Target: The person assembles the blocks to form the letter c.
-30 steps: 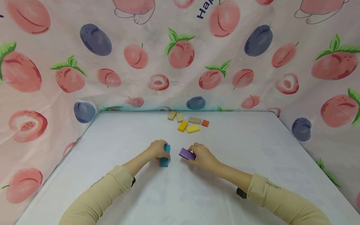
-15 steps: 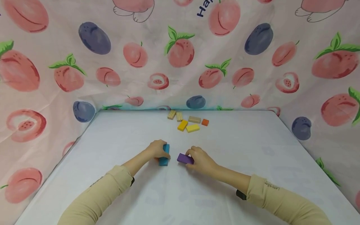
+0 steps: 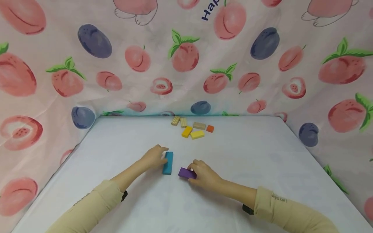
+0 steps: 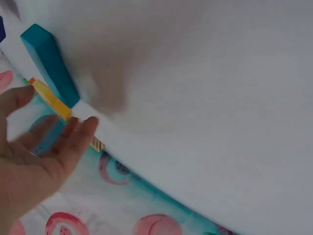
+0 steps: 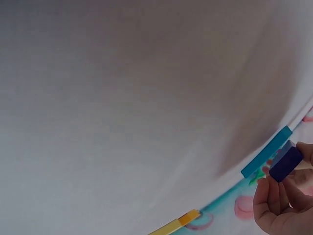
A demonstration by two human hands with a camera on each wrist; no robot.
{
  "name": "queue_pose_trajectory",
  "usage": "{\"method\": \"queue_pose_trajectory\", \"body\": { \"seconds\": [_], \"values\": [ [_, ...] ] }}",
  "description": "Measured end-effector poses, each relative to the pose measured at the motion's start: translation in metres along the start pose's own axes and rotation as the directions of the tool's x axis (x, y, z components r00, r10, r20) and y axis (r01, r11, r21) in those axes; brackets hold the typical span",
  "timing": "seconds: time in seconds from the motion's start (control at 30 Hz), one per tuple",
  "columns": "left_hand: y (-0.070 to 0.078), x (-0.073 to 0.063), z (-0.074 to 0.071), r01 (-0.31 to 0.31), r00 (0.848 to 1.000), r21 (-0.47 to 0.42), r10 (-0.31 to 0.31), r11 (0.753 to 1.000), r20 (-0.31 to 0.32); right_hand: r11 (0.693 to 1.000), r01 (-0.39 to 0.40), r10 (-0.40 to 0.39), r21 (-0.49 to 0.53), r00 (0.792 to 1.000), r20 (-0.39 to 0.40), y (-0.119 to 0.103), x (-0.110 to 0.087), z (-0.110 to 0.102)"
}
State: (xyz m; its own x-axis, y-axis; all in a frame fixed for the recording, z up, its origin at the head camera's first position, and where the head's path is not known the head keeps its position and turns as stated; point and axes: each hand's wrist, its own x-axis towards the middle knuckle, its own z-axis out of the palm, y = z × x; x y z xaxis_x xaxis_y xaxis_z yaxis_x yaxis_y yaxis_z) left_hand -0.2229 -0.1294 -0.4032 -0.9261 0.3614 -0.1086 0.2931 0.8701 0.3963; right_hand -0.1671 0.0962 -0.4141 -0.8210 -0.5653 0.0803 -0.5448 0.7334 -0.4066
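Left hand (image 3: pixel 153 156) has released the blue block (image 3: pixel 168 163), fingers apart; right hand (image 3: pixel 205 175) has fingers clamped on the purple block (image 3: pixel 185 173).

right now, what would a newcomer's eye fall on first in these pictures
Probably the pale pink, fruit-printed cloth backdrop, filling the head view's upper part. Next, the purple rectangular block pinched in the right hand and the teal-blue rectangular block beside the left hand, near the middle of the white-covered table. Beyond them, towards its far edge, sits a cluster of yellow, orange and wood-coloured blocks.
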Motion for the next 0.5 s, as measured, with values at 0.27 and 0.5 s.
{"method": "queue_pose_trajectory", "body": {
  "seconds": [0.27, 0.5],
  "values": [
    [-0.015, -0.022, 0.003, -0.326, 0.945, 0.05, 0.325, 0.944, 0.028, 0.999, 0.046, -0.044, -0.024, 0.997, 0.056, -0.01, -0.003, 0.002],
    [-0.02, -0.03, 0.004, -0.472, 0.881, 0.177, 0.472, 0.864, 0.049, 0.992, 0.124, -0.118, -0.039, 0.984, 0.132, -0.017, -0.008, 0.009]
  ]
}}
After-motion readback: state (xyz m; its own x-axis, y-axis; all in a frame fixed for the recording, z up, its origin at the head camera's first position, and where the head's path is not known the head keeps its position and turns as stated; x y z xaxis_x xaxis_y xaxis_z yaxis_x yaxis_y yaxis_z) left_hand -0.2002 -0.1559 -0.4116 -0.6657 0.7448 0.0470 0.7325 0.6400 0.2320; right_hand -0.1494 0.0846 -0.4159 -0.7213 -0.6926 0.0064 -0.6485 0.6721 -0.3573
